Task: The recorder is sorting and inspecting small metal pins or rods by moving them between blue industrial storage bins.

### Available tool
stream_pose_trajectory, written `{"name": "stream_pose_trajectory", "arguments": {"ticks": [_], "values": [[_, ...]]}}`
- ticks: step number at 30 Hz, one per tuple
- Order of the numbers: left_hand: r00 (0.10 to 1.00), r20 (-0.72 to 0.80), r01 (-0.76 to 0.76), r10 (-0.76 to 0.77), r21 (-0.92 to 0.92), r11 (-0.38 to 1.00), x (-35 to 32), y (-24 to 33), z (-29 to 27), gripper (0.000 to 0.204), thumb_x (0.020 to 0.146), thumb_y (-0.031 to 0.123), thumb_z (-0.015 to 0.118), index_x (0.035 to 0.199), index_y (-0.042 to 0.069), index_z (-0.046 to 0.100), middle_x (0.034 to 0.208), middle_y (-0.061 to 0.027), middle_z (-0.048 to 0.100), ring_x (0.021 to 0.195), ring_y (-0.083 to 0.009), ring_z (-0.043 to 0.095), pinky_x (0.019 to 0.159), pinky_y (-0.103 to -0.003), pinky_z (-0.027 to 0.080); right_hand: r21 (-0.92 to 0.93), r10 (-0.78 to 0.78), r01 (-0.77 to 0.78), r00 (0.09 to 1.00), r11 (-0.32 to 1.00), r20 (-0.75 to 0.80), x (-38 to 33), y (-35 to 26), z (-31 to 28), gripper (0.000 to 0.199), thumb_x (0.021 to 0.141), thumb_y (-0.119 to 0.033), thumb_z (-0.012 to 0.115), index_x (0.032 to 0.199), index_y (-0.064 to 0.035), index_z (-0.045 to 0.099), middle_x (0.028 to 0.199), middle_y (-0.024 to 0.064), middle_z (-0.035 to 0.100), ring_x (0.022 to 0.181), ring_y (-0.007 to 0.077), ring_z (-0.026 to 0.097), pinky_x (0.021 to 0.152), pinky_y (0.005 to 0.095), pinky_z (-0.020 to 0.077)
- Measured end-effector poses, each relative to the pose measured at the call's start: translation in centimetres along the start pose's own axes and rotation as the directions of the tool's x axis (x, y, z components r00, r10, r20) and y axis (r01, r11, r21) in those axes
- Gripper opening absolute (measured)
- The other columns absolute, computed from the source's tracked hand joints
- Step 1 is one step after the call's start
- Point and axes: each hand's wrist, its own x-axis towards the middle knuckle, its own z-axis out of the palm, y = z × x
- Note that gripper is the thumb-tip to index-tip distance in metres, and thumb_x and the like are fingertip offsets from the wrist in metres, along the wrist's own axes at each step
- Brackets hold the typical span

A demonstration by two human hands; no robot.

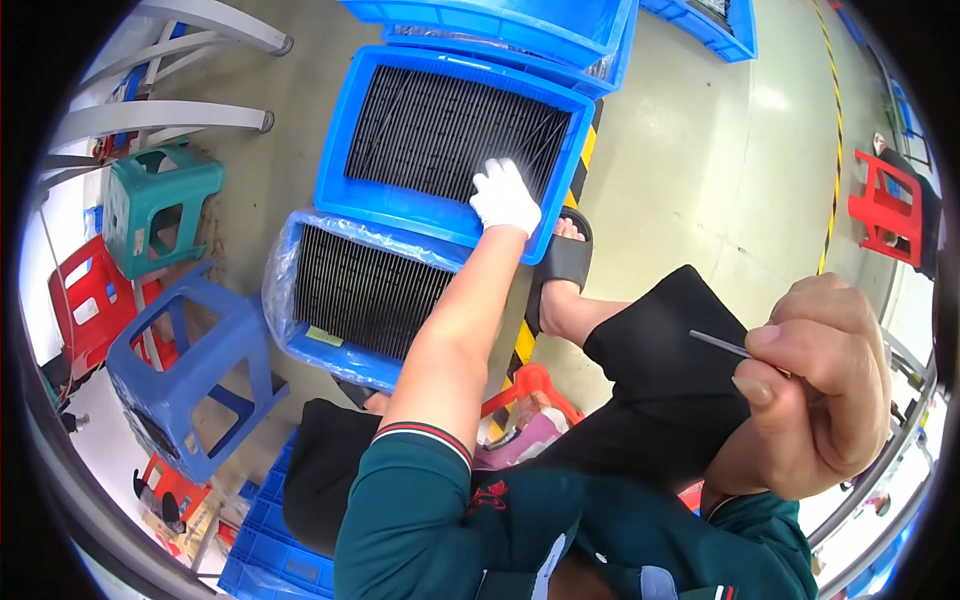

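My left hand (507, 198), in a white glove, reaches into a blue crate (355, 203) and rests on rows of thin dark rods (425, 130). Its fingers are slightly bent and a little apart, with nothing visible in them. Bare and raised close at the right, my right hand (825, 390) is closed. Between its thumb and forefinger it pinches a thin grey metal rod (718, 344), whose free end points left. Nearer to me stands a second blue crate (285, 320), lined with clear plastic and filled with similar dark rods (365, 290).
More blue crates (500, 30) are stacked beyond. At the left stand a blue stool (190, 370), a green stool (160, 205) and a red stool (85, 300). Another red stool (888, 210) is far right. Striped floor tape (588, 150) runs beside the crates, near my sandalled foot (565, 260).
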Motion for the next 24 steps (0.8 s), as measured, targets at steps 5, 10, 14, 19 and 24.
{"name": "stream_pose_trajectory", "arguments": {"ticks": [5, 10, 14, 19, 24], "values": [[0.998, -0.012, 0.059, -0.058, 0.191, 0.98, 1.8, 1.0, 1.4, 0.052, 0.079, 0.019, 0.064, 0.123, -0.001, 0.045, 0.114, -0.0171, 0.05, 0.099, -0.0307, 0.056, 0.074, -0.041, 0.054, 0.002, 0.021, -0.021, 1.0, 1.0, 0.001, 0.2, -0.3, 0.6, 0.017, 0.066, -0.008, 0.071, 0.077, 0.0001, 0.061, 0.07, 0.0104, 0.055, 0.06, 0.0192, 0.05, 0.054, 0.0293, 0.035], [0.998, -0.042, 0.063, -0.051, 0.402, 0.913, 3.6, 2.0, 3.1, 0.045, 0.085, 0.023, 0.059, 0.121, -0.002, 0.049, 0.112, -0.0222, 0.055, 0.088, -0.0324, 0.065, 0.063, -0.042, 0.056, 0.027, 0.046, -0.045, 0.999, 0.999, -0.006, 0.4, -0.7, 0.6, 0.017, 0.064, -0.007, 0.07, 0.077, -0.0004, 0.061, 0.068, 0.0097, 0.054, 0.059, 0.0193, 0.049, 0.054, 0.0305, 0.0354], [0.983, -0.165, -0.032, 0.079, 0.273, 0.962, 5.0, -1.6, 4.4, 0.019, 0.088, 0.017, 0.053, 0.102, 0.004, 0.054, 0.097, -0.0156, 0.059, 0.078, -0.0287, 0.067, 0.059, -0.039, 0.057, 0.102, -0.026, 0.024, 0.999, 0.994, 0.021, 0.3, -0.5, 0.7, 0.018, 0.063, -0.005, 0.07, 0.078, -0.0005, 0.062, 0.069, 0.0103, 0.054, 0.058, 0.0195, 0.048, 0.053, 0.0315, 0.0346], [0.998, -0.067, 0.027, -0.017, 0.151, 0.988, 7.3, -1.0, 2.3, 0.026, 0.089, 0.021, 0.054, 0.107, 0.002, 0.057, 0.096, -0.0146, 0.062, 0.082, -0.0299, 0.069, 0.057, -0.042, 0.057, 0.093, -0.03, 0.023, 0.996, 0.995, 0.079, 0.7, -0.6, -0.1, 0.019, 0.062, -0.004, 0.071, 0.079, -0.0006, 0.062, 0.07, 0.0101, 0.055, 0.058, 0.0193, 0.048, 0.052, 0.0322, 0.0344], [0.924, 0.365, 0.12, -0.117, 0.016, 0.993, 8.1, 0.4, -1.3, 0.026, 0.085, 0.018, 0.054, 0.105, 0.008, 0.068, 0.11, -0.017, 0.068, 0.104, -0.0312, 0.065, 0.086, -0.041, 0.053, 0.08, -0.015, 0.008, 0.996, 0.997, 0.088, 0.6, -0.5, 0.0, 0.018, 0.065, -0.003, 0.073, 0.08, 0.0002, 0.063, 0.071, 0.011, 0.056, 0.058, 0.02, 0.051, 0.052, 0.0306, 0.0366]]}}
